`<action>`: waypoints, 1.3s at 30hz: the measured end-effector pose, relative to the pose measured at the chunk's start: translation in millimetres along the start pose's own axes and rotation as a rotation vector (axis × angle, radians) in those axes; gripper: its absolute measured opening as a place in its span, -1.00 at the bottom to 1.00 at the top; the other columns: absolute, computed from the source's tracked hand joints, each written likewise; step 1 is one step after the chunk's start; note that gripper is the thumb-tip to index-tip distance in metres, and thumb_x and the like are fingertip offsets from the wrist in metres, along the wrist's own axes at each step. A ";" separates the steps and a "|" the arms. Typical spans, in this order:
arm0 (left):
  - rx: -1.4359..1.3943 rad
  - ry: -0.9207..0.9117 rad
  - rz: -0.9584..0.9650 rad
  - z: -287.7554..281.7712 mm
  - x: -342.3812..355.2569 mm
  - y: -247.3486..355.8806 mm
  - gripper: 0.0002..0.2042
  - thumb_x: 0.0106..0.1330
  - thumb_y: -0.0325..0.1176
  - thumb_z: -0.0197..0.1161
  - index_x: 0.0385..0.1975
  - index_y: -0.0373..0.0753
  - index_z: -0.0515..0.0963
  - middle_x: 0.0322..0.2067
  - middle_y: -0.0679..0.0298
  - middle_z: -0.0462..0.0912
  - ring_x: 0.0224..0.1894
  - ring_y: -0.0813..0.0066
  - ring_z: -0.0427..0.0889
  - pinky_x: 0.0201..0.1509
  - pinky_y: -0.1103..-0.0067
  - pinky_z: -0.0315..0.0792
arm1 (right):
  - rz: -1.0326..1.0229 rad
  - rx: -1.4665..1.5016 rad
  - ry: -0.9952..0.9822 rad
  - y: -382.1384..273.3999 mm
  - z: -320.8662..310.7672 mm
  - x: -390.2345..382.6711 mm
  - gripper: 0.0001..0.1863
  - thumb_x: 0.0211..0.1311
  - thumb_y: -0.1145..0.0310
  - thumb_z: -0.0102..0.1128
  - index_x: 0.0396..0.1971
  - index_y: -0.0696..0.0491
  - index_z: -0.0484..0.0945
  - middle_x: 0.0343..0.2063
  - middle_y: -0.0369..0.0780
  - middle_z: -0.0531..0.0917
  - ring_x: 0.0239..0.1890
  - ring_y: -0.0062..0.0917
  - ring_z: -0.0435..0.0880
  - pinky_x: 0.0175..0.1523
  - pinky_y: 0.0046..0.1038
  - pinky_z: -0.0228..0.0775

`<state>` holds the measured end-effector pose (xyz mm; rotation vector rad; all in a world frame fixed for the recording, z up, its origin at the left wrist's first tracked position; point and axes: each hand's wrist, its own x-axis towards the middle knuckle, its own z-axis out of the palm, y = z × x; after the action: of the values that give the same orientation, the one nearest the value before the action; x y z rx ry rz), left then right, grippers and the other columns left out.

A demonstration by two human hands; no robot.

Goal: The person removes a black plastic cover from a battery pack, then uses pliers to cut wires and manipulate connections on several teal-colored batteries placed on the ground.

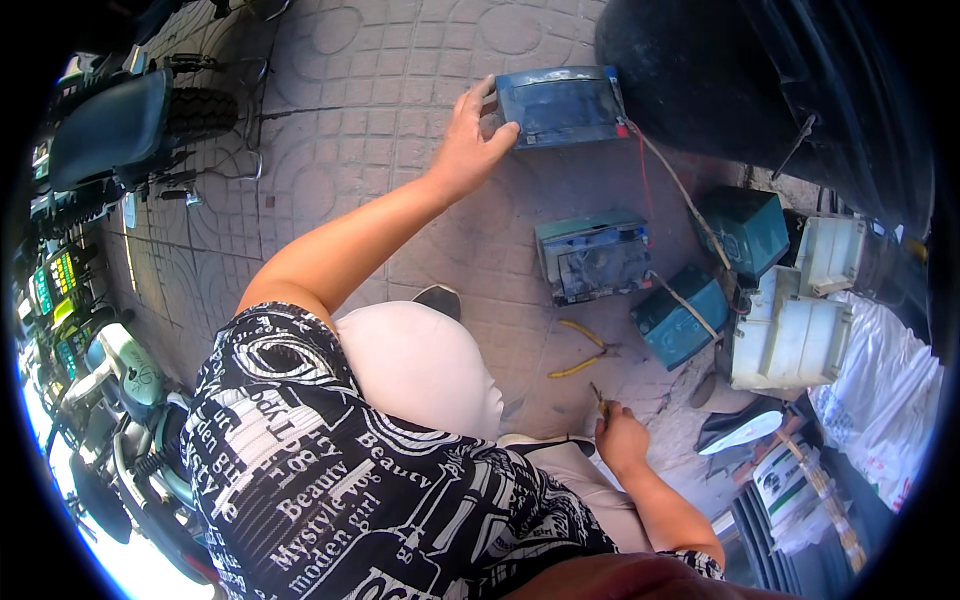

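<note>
At the top middle, my left hand (pixel 472 135) grips the left end of a dusty dark blue battery (pixel 555 105) on the paving. Red and pale wires run from its right end down to other batteries. Below it lies a worn teal battery (pixel 590 255) with a dusty top, and right of that another teal battery (pixel 680 315). Yellow-handled pliers (pixel 575 365) lie open on the ground. Low at the right, my right hand (pixel 620 440) is closed round a small metal tool (pixel 600 400), too small to identify clearly.
A large black body (pixel 730 60) fills the upper right, above another teal battery (pixel 750 225), white plastic casings (pixel 785 340) and a white bag (pixel 880 410). Parked two-wheelers (pixel 110 130) line the left. Paving (pixel 350 100) spreads between them and the batteries.
</note>
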<state>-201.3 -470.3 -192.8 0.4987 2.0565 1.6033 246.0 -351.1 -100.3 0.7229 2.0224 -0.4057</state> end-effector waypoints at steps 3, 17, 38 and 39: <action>-0.004 0.026 0.003 5.7 -1.9 -6.4 -0.30 0.37 -0.28 0.17 0.43 -0.33 0.00 0.32 -0.01 0.11 0.33 0.16 0.30 0.29 0.36 0.37 | -0.009 0.026 0.012 1.6 1.5 -0.8 -0.60 0.18 0.25 0.18 0.02 0.03 0.49 -0.23 -0.05 0.64 -0.28 -0.11 0.69 -0.18 -0.12 0.54; 0.142 0.380 -0.020 -2.7 13.9 -25.0 -0.69 0.44 -0.26 0.11 0.03 -0.33 0.46 -0.10 0.16 0.54 -0.13 0.54 0.55 -0.17 0.62 0.43 | -0.025 0.067 0.059 10.4 9.6 -2.6 -0.61 0.18 0.27 0.16 0.04 -0.07 0.50 -0.27 -0.08 0.65 -0.33 -0.12 0.69 -0.22 -0.13 0.54; 0.538 0.270 0.199 34.2 3.2 -11.5 -0.25 0.28 -0.16 0.34 0.32 -0.45 0.13 0.21 -0.10 0.21 0.25 0.07 0.34 0.32 0.30 0.27 | -0.030 0.074 0.045 12.1 9.4 0.5 -0.65 0.21 0.24 0.17 0.00 -0.06 0.51 -0.28 -0.07 0.64 -0.31 -0.13 0.69 -0.21 -0.12 0.53; 0.564 0.261 0.203 33.1 1.8 -12.6 -0.27 0.28 -0.19 0.33 0.32 -0.44 0.13 0.22 -0.11 0.22 0.26 0.06 0.34 0.33 0.30 0.25 | -0.033 0.077 0.048 12.5 9.4 0.1 -0.65 0.21 0.23 0.17 0.00 -0.06 0.51 -0.27 -0.07 0.64 -0.31 -0.13 0.69 -0.20 -0.12 0.53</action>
<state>-183.6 -446.1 -211.7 0.7405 2.7474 1.2207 260.1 -346.5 -105.2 0.7539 2.0755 -0.4912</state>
